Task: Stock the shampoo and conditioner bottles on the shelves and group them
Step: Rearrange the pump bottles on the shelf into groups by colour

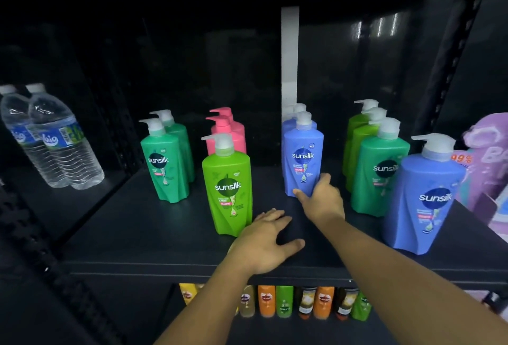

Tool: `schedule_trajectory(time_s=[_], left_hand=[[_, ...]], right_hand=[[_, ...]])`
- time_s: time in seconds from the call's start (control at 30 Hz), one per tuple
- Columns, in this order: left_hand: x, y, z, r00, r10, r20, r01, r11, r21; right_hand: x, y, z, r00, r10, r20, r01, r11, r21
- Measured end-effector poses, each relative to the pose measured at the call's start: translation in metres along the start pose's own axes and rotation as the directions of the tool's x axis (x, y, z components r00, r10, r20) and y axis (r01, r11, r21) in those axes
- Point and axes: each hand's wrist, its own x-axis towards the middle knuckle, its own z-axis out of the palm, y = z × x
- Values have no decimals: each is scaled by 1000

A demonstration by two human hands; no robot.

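Observation:
Pump bottles stand in rows on a black shelf (154, 234). My right hand (321, 201) grips the base of the front blue bottle (302, 152) in the middle row, thumb on its left side and fingers on its right. My left hand (264, 243) lies flat on the shelf, fingers spread, beside the bright green bottle (228, 188). Two pink bottles (228, 130) stand behind that green one. Two teal bottles (165, 163) are at the left. A teal bottle (379, 171) fronts a row of green ones at the right, and a large blue bottle (423, 201) stands nearest at the right edge.
Two water bottles (55, 138) stand in the neighbouring bay at the left. Purple packaging (486, 169) sits at the far right. Small orange, green and dark bottles (302, 302) line the shelf below. A white strip (290, 50) runs up the back wall.

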Motion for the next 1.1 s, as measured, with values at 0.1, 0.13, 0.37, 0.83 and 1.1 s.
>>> schedule_trajectory(time_s=[0.1,0.13,0.37,0.83,1.1], left_hand=[[1,0,-1,1000,-4,0,4,1000,-2],[1,1,-2,1000,-4,2,4,1000,-5],[-3,5,-4,1000,-5,15,4,999,52],[-10,11,-3,1000,-6,-7,7,989,149],[-11,11,-1,1000,-4,-27,7,992,127]], right_hand=[[-10,10,-3,998,-56,29,58,997,-57],[-16,13,-5,994,-99,49,101,993,-55],[-72,34,-37,852,-322,413,433,877,-209],[-150,70,-110,930,-360,73,366,921,-133],[-124,95,-137,900,27,-436,85,968,235]])
